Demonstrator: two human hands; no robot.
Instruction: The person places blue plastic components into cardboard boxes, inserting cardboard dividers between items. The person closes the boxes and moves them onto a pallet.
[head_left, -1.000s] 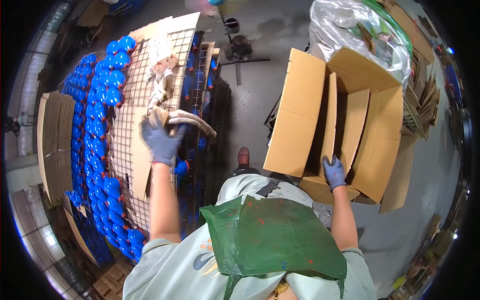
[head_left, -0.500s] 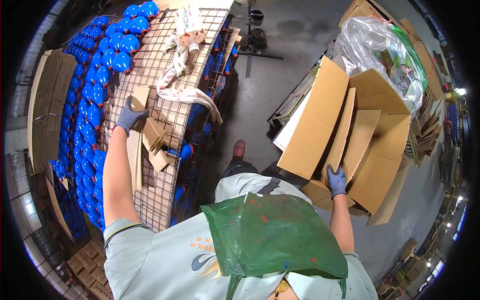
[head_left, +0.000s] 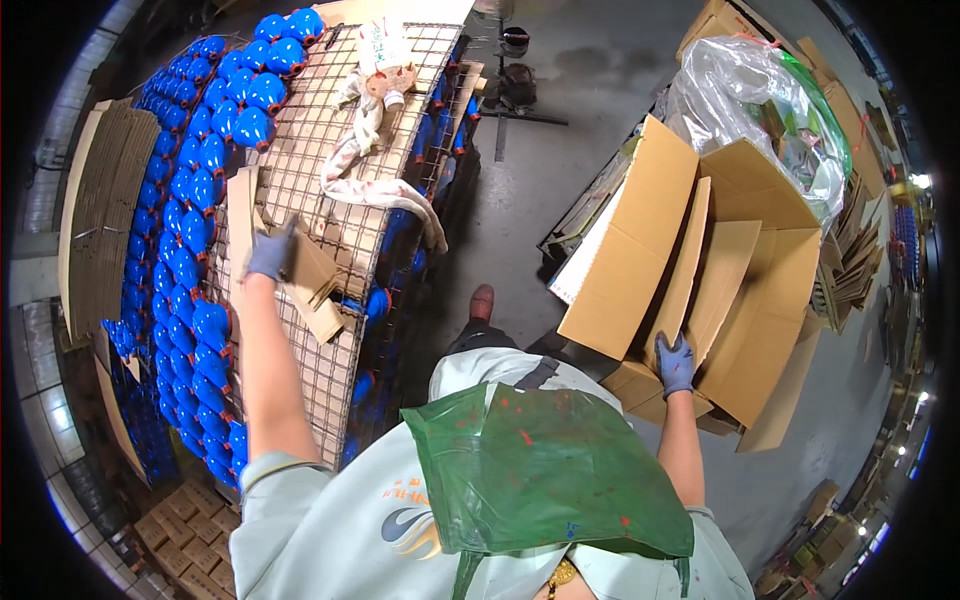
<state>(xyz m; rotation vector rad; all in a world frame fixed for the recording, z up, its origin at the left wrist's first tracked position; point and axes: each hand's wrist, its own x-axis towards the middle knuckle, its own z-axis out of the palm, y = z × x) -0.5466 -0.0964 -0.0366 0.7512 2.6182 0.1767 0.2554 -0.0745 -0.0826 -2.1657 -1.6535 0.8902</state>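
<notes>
Left fingers [head_left: 287,240] — folded cardboard [head_left: 314,268] beside.

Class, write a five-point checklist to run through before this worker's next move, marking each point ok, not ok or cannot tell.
1. Both hands gloved: ok, left hand and right hand both wear gloves.
2. Box open: ok, the panels inside show.
3. Right hand's grip firm: cannot tell; it is at the panels' lower end.
4. Left hand clear of the cardboard pieces: not ok, it is right among them, blurred.
5. White cloth clear of left hand: ok, it lies apart on the wire rack.
</notes>
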